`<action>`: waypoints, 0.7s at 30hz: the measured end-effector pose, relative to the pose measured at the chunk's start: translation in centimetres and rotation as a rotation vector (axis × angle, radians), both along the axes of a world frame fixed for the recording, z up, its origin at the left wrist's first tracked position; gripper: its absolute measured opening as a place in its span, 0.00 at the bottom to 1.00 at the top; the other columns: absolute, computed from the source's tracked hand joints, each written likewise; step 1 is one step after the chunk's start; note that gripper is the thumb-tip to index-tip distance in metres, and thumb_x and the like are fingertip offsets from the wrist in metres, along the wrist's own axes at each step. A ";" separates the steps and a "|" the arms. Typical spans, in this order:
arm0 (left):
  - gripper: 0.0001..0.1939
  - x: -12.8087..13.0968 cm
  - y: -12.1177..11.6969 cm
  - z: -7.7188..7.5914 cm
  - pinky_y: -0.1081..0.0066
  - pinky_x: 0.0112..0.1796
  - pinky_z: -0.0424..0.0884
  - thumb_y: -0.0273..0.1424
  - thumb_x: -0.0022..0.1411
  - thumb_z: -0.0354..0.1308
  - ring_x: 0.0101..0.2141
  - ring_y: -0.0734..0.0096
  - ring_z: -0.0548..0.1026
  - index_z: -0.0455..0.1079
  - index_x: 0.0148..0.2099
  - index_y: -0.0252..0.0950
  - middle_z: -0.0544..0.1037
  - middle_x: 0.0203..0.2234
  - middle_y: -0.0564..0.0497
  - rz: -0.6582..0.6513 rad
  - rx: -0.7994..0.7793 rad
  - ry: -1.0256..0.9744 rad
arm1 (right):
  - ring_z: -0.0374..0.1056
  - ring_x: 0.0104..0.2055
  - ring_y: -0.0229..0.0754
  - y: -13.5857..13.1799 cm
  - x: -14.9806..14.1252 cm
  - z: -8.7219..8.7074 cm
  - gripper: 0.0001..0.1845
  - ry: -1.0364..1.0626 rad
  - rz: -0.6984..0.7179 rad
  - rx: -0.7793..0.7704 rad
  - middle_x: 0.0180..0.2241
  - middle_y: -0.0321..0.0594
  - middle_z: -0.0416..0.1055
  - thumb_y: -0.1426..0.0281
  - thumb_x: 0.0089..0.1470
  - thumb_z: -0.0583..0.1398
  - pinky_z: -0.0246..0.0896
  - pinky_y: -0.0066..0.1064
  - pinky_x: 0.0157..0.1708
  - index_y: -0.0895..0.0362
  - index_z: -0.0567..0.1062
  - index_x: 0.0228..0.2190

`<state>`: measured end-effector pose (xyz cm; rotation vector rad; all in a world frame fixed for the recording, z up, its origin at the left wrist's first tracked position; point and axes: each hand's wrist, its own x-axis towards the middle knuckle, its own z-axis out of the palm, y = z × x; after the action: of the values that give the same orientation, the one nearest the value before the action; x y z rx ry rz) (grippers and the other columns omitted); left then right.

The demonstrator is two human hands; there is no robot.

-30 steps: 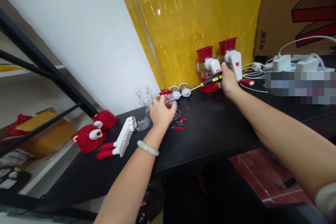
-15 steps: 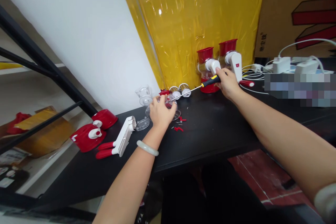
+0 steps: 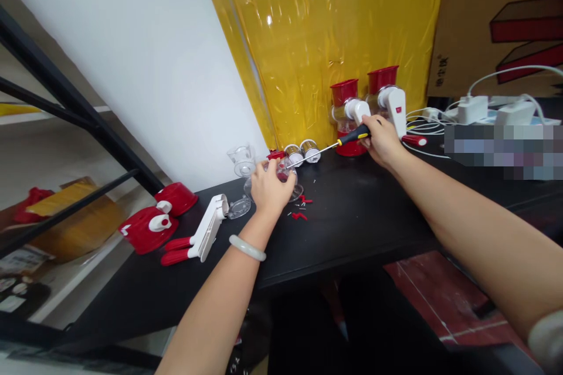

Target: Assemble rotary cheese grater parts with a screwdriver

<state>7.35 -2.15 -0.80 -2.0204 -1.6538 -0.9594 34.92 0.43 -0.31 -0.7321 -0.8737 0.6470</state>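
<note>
Black bench [image 3: 343, 228]; white wall [image 3: 145, 58] at ten o'clock, yellow wrapping [image 3: 343, 23] at one. Centrally, the left hand [image 3: 270, 187] clamps its grip on a clear plastic part [image 3: 282, 169]; the right hand [image 3: 382, 139] grips a screwdriver [image 3: 350, 136], shaft reaching that part. Two red tubs [image 3: 152, 231] sit at eight, contents hidden.
</note>
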 end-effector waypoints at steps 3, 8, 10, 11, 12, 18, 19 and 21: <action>0.22 -0.1 0.1 0.0 0.58 0.45 0.69 0.44 0.59 0.56 0.47 0.50 0.71 0.68 0.55 0.45 0.69 0.50 0.44 0.001 0.004 0.005 | 0.60 0.23 0.33 -0.3 -0.4 0.1 0.15 0.121 0.069 0.037 0.22 0.29 0.60 0.64 0.40 0.65 0.57 0.25 0.18 0.53 0.63 0.24; 0.23 -0.2 0.2 -0.1 0.58 0.45 0.69 0.45 0.59 0.56 0.47 0.50 0.71 0.68 0.55 0.45 0.69 0.50 0.44 -0.002 0.001 0.005 | 0.59 0.21 0.34 -0.3 0.0 0.0 0.18 0.049 0.070 0.018 0.21 0.31 0.60 0.56 0.44 0.64 0.54 0.26 0.16 0.53 0.64 0.24; 0.23 -0.2 0.2 -0.1 0.57 0.45 0.69 0.45 0.59 0.56 0.47 0.50 0.71 0.68 0.55 0.45 0.69 0.50 0.43 0.001 0.002 -0.002 | 0.52 0.16 0.32 -0.1 0.2 0.0 0.20 -0.009 0.005 -0.032 0.17 0.29 0.55 0.52 0.46 0.63 0.47 0.26 0.14 0.53 0.63 0.23; 0.22 -0.2 0.2 -0.1 0.57 0.45 0.70 0.45 0.59 0.56 0.47 0.49 0.71 0.68 0.55 0.45 0.69 0.50 0.44 0.002 0.006 -0.005 | 0.50 0.15 0.31 0.0 0.2 -0.1 0.20 -0.023 -0.011 -0.049 0.16 0.28 0.52 0.52 0.46 0.63 0.45 0.26 0.13 0.53 0.63 0.22; 0.22 -0.2 0.2 -0.1 0.57 0.44 0.70 0.45 0.59 0.56 0.47 0.49 0.71 0.68 0.54 0.45 0.69 0.50 0.44 0.001 0.012 -0.007 | 0.48 0.15 0.31 0.0 0.1 -0.1 0.20 -0.020 -0.012 -0.053 0.16 0.27 0.51 0.54 0.45 0.64 0.44 0.25 0.13 0.53 0.63 0.22; 0.22 -0.2 0.3 -0.2 0.57 0.44 0.70 0.44 0.59 0.56 0.47 0.49 0.71 0.68 0.54 0.45 0.69 0.50 0.44 -0.014 0.014 -0.004 | 0.63 0.24 0.34 -1.0 -0.2 0.3 0.15 0.103 0.207 0.047 0.24 0.30 0.62 0.63 0.40 0.65 0.61 0.26 0.21 0.52 0.63 0.27; 0.22 -0.2 0.3 -0.2 0.57 0.45 0.70 0.44 0.59 0.56 0.47 0.49 0.71 0.68 0.55 0.45 0.69 0.50 0.44 -0.014 0.014 -0.004 | 0.64 0.24 0.35 -1.1 -0.1 0.3 0.16 0.085 0.219 0.037 0.24 0.30 0.63 0.60 0.41 0.64 0.61 0.27 0.21 0.52 0.64 0.27; 0.22 -0.2 0.3 -0.2 0.57 0.45 0.69 0.44 0.59 0.56 0.47 0.50 0.71 0.68 0.55 0.45 0.69 0.50 0.44 -0.011 0.013 -0.006 | 0.61 0.21 0.34 -1.0 0.1 0.2 0.18 -0.024 0.179 -0.005 0.22 0.31 0.62 0.53 0.44 0.63 0.58 0.27 0.18 0.52 0.64 0.26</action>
<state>7.13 -1.87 -1.04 -2.0228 -1.6367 -0.9783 35.06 -0.59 -0.08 -0.6713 -0.9669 0.8008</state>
